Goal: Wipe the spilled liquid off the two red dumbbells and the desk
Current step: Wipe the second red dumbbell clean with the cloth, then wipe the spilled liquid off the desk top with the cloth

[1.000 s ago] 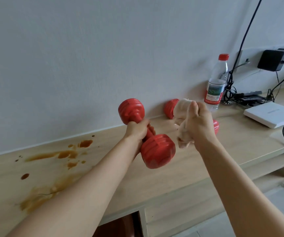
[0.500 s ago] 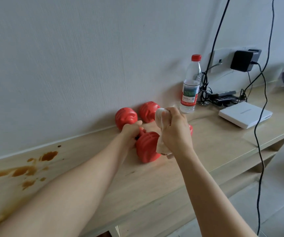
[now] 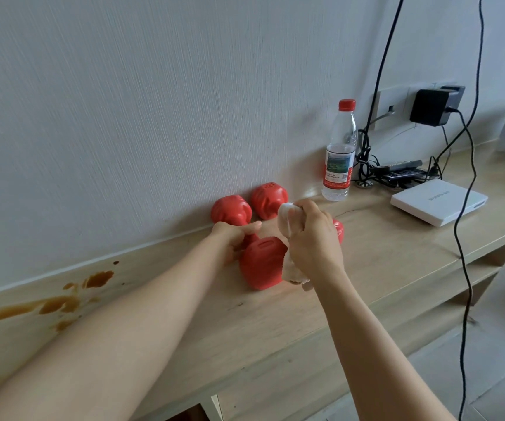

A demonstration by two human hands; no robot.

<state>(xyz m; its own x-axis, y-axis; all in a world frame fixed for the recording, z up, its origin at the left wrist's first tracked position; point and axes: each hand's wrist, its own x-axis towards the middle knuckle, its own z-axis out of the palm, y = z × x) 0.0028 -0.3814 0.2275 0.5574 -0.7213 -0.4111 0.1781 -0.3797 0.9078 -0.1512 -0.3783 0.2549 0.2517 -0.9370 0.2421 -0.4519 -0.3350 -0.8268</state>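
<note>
Left hand (image 3: pixel 233 238) gripping the near dumbbell (image 3: pixel 262 262) on the desk (image 3: pixel 381 262), right hand (image 3: pixel 312 241) clutching the cloth (image 3: pixel 287 218) beside it, second dumbbell (image 3: pixel 269 200) behind (mostly hidden), brown spill (image 3: pixel 63 302) far left unwiped.

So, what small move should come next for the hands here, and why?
Probably let go of the dumbbell and carry the cloth left to the brown spill. The left hand grips the dumbbell's handle while it rests on the desk beside the second dumbbell; the right hand holds the cloth, and the spill is unwiped.
</note>
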